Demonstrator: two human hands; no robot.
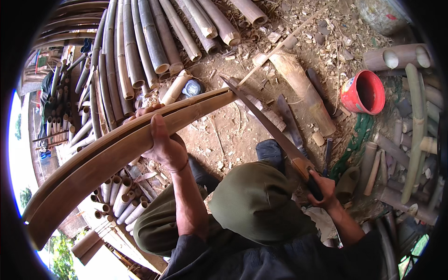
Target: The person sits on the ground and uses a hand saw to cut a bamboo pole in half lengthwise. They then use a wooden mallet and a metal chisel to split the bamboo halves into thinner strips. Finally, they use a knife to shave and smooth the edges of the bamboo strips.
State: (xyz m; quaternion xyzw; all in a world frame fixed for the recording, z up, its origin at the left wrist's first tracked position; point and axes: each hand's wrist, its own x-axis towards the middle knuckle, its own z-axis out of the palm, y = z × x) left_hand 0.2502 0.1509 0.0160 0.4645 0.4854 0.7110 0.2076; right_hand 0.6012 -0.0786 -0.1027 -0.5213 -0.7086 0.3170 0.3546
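Observation:
My left hand [167,147] is closed around a long split bamboo pole [123,142], thumb on top and fingers curled over its far side. The pole slants from the lower left up to the middle, with a dark lengthwise gap between its halves. My right hand [323,187] grips the handle of a handsaw [275,133]. The saw's blade points up and to the left, and its tip is beside the pole's far end. From this view I cannot tell whether the teeth touch the bamboo.
Many bamboo poles [154,42] lie side by side at the upper left. A thick bamboo log [303,88], a machete [290,122] and a red bucket [363,92] are on the chip-strewn ground. Short bamboo pieces [123,198] are stacked at lower left. More bamboo [413,135] lies at right.

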